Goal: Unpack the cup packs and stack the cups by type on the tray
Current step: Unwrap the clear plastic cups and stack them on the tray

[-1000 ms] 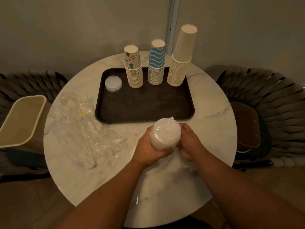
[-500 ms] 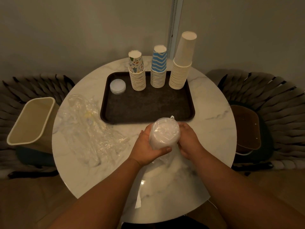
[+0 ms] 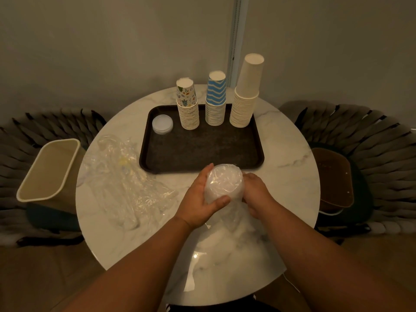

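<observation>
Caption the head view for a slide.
Both hands, left hand and right hand, grip a plastic-wrapped cup pack before a tray of three cup stacks.

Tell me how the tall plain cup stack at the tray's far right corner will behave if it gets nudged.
The plain cup stack stands tallest of the three on the tray and narrows toward its top, so it would probably tip before sliding. Being nested paper cups, it is likely light. Its top cup sits high and might come loose.

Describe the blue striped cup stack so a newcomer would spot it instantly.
On the round marble table sits a dark tray with three cup stacks along its far edge. The blue striped cup stack is the middle one, the only one with blue and white wavy bands.
</observation>
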Demonstrator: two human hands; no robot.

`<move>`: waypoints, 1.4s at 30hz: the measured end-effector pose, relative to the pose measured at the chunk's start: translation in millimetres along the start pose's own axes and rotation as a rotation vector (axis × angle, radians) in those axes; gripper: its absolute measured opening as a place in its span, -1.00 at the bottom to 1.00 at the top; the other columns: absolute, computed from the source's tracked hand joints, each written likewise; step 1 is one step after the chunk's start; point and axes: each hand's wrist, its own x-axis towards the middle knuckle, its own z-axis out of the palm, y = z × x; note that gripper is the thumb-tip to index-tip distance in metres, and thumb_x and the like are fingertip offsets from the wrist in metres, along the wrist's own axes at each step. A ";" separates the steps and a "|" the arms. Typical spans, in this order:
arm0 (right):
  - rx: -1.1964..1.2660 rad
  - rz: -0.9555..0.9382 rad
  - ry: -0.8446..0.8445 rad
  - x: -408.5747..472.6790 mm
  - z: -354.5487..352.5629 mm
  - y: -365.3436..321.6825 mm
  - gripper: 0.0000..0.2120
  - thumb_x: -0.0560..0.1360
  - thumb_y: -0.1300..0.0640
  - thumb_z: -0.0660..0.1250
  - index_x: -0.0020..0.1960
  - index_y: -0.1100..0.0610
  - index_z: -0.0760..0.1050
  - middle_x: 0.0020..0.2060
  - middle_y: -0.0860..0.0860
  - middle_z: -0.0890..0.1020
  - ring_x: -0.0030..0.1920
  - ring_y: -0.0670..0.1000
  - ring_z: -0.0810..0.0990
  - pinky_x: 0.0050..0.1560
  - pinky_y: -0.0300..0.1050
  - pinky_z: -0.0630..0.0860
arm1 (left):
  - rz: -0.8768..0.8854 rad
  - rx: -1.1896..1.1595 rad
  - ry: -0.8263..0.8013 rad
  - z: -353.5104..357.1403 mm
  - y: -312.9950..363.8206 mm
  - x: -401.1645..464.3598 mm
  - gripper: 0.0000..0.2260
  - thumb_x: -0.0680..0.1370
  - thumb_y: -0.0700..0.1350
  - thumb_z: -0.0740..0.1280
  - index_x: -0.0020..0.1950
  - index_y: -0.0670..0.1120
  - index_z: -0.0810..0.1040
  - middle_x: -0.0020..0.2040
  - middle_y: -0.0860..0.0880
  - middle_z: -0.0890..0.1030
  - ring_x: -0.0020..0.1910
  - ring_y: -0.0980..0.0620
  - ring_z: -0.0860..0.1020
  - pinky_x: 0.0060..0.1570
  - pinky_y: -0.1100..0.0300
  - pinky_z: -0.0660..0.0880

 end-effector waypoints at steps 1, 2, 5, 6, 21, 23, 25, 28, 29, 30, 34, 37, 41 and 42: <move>-0.027 -0.007 -0.006 0.3 -0.1 0.1 -0.73 0.55 -0.07 0.26 0.11 0.08 0.56 -0.06 0.08 0.67 -0.11 0.08 0.65 -0.29 -0.12 0.57 | 0.002 0.010 0.001 -0.9 1.1 -0.1 -0.19 0.35 0.39 0.35 0.52 0.22 0.13 0.44 0.04 0.38 0.39 0.08 0.40 0.39 0.01 0.37; -0.044 -0.019 -0.002 -0.1 0.2 -0.6 -0.74 0.56 -0.06 0.25 0.11 0.07 0.56 -0.06 0.08 0.66 -0.11 0.07 0.64 -0.33 -0.15 0.55 | 0.010 0.020 0.006 -1.8 3.1 -0.2 -0.24 0.38 0.37 0.32 0.50 0.28 0.11 0.45 0.04 0.37 0.40 0.09 0.38 0.40 0.04 0.36; 0.058 -0.023 0.024 -0.6 2.7 -2.4 -0.75 0.50 -0.05 0.25 0.06 0.04 0.59 -0.03 0.08 0.67 -0.05 0.10 0.65 -0.15 0.02 0.64 | 0.046 0.034 0.023 -3.4 11.2 -0.4 -0.39 0.47 0.31 0.23 0.48 0.28 0.11 0.46 0.21 0.32 0.40 0.25 0.33 0.37 0.28 0.29; 0.096 -0.025 0.030 -0.7 3.1 -2.7 -0.74 0.48 -0.05 0.26 0.06 0.03 0.60 -0.03 0.08 0.67 -0.02 0.12 0.65 -0.03 0.11 0.64 | 0.059 0.036 0.030 -3.8 12.7 -0.7 -0.41 0.49 0.29 0.19 0.48 0.23 0.12 0.44 0.29 0.27 0.40 0.32 0.30 0.35 0.36 0.26; 0.172 -0.134 0.020 -23.3 -0.8 -25.5 -0.81 0.57 -0.03 0.19 0.04 0.01 0.54 0.02 0.06 0.63 0.06 0.10 0.60 0.21 0.18 0.52 | 0.103 -0.012 0.126 -14.0 32.6 2.0 -0.43 0.52 0.29 0.16 0.50 0.16 0.19 0.42 0.06 0.43 0.37 0.16 0.42 0.38 0.08 0.38; 0.160 -0.150 0.029 -24.3 -2.5 -28.7 -0.80 0.56 -0.03 0.21 -0.01 0.02 0.56 0.00 0.07 0.64 0.05 0.11 0.60 0.21 0.20 0.52 | 0.121 -0.014 0.134 -18.2 39.0 4.4 -0.42 0.52 0.29 0.15 0.51 0.12 0.21 0.41 0.06 0.44 0.36 0.16 0.43 0.38 0.07 0.38; 0.144 -0.174 0.044 -26.9 -4.1 -33.4 -0.79 0.55 -0.02 0.21 -0.04 0.06 0.57 -0.03 0.09 0.63 0.04 0.11 0.59 0.21 0.20 0.51 | 0.147 -0.027 0.148 -22.4 44.2 6.4 -0.41 0.53 0.27 0.16 0.50 0.05 0.26 0.38 0.06 0.47 0.34 0.18 0.44 0.37 0.09 0.38; 0.140 -0.194 0.064 -34.1 -5.6 -44.7 -0.78 0.57 0.04 0.21 -0.10 0.14 0.55 -0.10 0.11 0.60 -0.06 0.09 0.54 0.09 0.09 0.49 | 0.175 -0.062 0.180 -28.7 52.5 7.8 -0.41 0.54 0.23 0.17 0.49 -0.03 0.31 0.32 0.08 0.50 0.31 0.20 0.46 0.32 0.19 0.40; 0.134 -0.205 0.072 -34.1 -5.9 -47.7 -0.78 0.57 0.06 0.22 -0.13 0.15 0.55 -0.15 0.12 0.58 -0.10 0.08 0.52 0.01 0.04 0.47 | 0.180 -0.074 0.186 -30.5 55.7 8.3 -0.42 0.54 0.23 0.17 0.48 -0.02 0.32 0.29 0.12 0.52 0.29 0.21 0.47 0.29 0.26 0.40; 0.125 -0.220 0.076 -35.1 -6.4 -51.2 -0.77 0.57 0.07 0.22 -0.17 0.15 0.54 -0.18 0.11 0.57 -0.14 0.07 0.50 -0.04 0.00 0.44 | 0.187 -0.085 0.192 -32.7 59.7 8.8 -0.45 0.53 0.22 0.17 0.46 -0.01 0.33 0.27 0.16 0.52 0.27 0.24 0.48 0.25 0.33 0.39; 0.094 -0.276 0.086 -38.6 -7.3 -63.4 -0.75 0.59 0.09 0.21 -0.20 0.14 0.53 -0.23 0.06 0.55 -0.19 0.02 0.47 -0.06 -0.05 0.39 | 0.186 -0.111 0.244 -41.8 73.4 11.9 -0.58 0.54 0.19 0.16 0.38 0.14 0.35 0.18 0.33 0.53 0.23 0.34 0.47 0.17 0.48 0.35; 0.080 -0.305 0.090 -41.4 -6.0 -70.4 -0.73 0.57 0.09 0.22 -0.10 0.25 0.59 -0.17 0.18 0.59 -0.15 0.09 0.51 -0.08 -0.02 0.43 | 0.182 -0.145 0.291 -48.5 81.7 14.9 -0.65 0.55 0.18 0.17 0.33 0.18 0.37 0.12 0.40 0.53 0.20 0.36 0.48 0.14 0.48 0.37; 0.111 -0.331 0.087 -46.5 -3.5 -78.8 -0.74 0.52 0.10 0.25 -0.09 0.29 0.58 -0.24 0.17 0.57 -0.21 0.13 0.51 -0.17 -0.01 0.46 | 0.185 -0.182 0.304 -57.3 94.4 19.5 -0.73 0.58 0.14 0.17 0.26 0.20 0.41 0.10 0.31 0.56 0.17 0.35 0.51 0.10 0.47 0.40; 0.120 -0.342 0.079 -48.1 -2.8 -81.8 -0.76 0.51 0.10 0.26 -0.12 0.26 0.59 -0.25 0.15 0.58 -0.21 0.12 0.52 -0.18 -0.02 0.45 | 0.197 -0.186 0.312 -60.9 98.2 20.7 -0.71 0.56 0.17 0.18 0.27 0.18 0.42 0.12 0.27 0.57 0.18 0.30 0.52 0.12 0.44 0.42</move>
